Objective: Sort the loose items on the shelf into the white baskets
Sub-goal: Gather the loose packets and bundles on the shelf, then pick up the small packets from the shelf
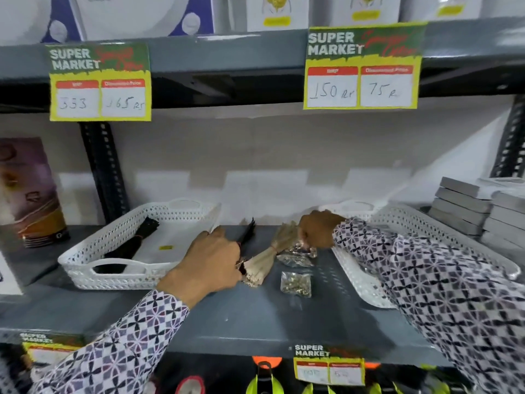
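Note:
Two white perforated baskets stand on the grey shelf: the left basket holds a black bundle of ties, and the right basket is partly covered by my sleeve. Between them lie a beige bundle of ties, a second beige bundle behind it, and clear packets of small metal parts. My left hand is closed on a black bundle that sticks up behind its fingers. My right hand pinches a clear packet beside the beige bundles.
Stacked grey boxes stand at the far right behind the right basket. A purple and brown box stands at the left. Price cards hang from the shelf above. A black slotted upright rises behind the left basket.

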Tool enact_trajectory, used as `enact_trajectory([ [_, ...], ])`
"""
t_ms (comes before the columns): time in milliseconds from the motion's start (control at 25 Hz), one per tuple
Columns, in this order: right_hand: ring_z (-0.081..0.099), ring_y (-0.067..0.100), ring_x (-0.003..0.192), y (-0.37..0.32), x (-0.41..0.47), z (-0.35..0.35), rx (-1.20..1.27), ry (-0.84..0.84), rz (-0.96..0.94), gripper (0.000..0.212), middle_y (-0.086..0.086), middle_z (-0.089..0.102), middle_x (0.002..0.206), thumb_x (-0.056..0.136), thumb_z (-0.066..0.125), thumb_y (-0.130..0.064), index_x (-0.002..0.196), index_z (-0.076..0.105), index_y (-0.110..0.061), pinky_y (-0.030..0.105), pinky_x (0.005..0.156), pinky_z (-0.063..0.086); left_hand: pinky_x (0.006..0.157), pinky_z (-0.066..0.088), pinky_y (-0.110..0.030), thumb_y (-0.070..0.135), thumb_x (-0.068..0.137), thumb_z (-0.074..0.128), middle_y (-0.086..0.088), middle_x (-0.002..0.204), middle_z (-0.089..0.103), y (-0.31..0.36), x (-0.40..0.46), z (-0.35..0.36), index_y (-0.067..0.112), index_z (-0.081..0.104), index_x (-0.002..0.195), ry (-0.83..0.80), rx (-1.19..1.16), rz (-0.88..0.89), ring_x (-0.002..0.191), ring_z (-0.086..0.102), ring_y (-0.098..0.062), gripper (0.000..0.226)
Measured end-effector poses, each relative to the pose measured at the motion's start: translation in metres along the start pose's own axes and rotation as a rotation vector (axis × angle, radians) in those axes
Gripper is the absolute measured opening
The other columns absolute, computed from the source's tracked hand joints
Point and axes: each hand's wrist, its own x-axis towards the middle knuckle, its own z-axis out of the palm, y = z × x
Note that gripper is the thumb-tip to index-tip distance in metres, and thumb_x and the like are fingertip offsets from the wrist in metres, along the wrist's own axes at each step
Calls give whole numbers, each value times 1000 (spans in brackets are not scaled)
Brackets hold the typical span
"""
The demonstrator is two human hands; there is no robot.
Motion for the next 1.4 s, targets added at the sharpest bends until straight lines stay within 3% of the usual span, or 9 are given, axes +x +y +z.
enact_trajectory([
  [120, 71, 34, 98, -7, 2, 7, -116, 155, 117, 18, 8, 74, 104, 90, 62, -16, 99, 76, -22, 44, 88, 58, 71, 49, -34, 29, 84, 64, -6, 77, 54, -1, -6, -4, 18, 73, 73, 92, -121, -109, 91, 62, -28, 18],
  [240, 67, 29, 108, 12, -18, -18, 68, 156, 41, 22, 2, 71, 116, 87, 67, -21, 101, 73, -37, 44, 94, 56, 61, 41, -31, 29, 86, 63, -8, 80, 66, -6, -7, -11, 25, 79, 76, 342, -239, -207, 81, 60, -26, 19],
  [360, 63, 23, 113, 30, -46, -34, 89, 173, 9, 33, 2, 71, 121, 92, 68, -28, 124, 70, -22, 39, 99, 52, 68, 41, -30, 33, 90, 68, 6, 81, 75, 25, -5, -19, 29, 82, 88, 514, -297, -51, 79, 48, -16, 14],
  [640, 68, 24, 106, 33, -67, -19, 119, 257, 5, 30, 2, 76, 115, 91, 67, -22, 119, 74, -19, 36, 93, 53, 77, 50, -30, 27, 93, 55, 6, 86, 73, 95, 10, 7, 25, 81, 88, 230, -352, 157, 91, 54, -17, 26],
  [840, 69, 27, 99, 6, -51, -20, 107, 258, 1, 31, 5, 73, 117, 86, 65, -17, 115, 75, -25, 36, 86, 56, 95, 54, -40, 29, 98, 54, -1, 112, 79, 37, 6, 2, 23, 73, 131, 449, -323, 20, 105, 66, -25, 38],
  [960, 68, 31, 100, -38, -19, -24, 49, 278, 92, 30, 9, 67, 115, 89, 63, -15, 117, 74, -19, 40, 85, 58, 120, 36, -51, 38, 101, 51, -11, 160, 50, -2, 0, 2, 18, 45, 158, 400, -166, -164, 152, 36, -35, 61],
  [1080, 67, 29, 90, -84, 12, -16, 108, 155, 132, 38, 12, 69, 110, 90, 66, -29, 118, 68, -4, 34, 72, 57, 128, 19, -56, 47, 105, 37, -10, 174, 20, -21, -7, 9, 20, 19, 167, 287, -138, -211, 162, 8, -33, 70],
  [1280, 72, 31, 101, -122, 41, 0, 203, 47, 217, 36, 15, 72, 115, 91, 66, -22, 120, 68, -1, 36, 81, 59, 130, 17, -51, 46, 106, 25, -9, 174, 20, -46, -24, 18, 20, 18, 167, 293, -185, -225, 163, 7, -31, 67],
  [1400, 75, 31, 81, -133, 51, 1, 446, 99, 226, 24, 13, 73, 94, 86, 71, -18, 102, 66, -1, 36, 69, 64, 128, 24, -51, 47, 101, 25, -12, 170, 33, -56, -31, 21, 16, 30, 165, 334, -182, -249, 161, 18, -34, 72],
])
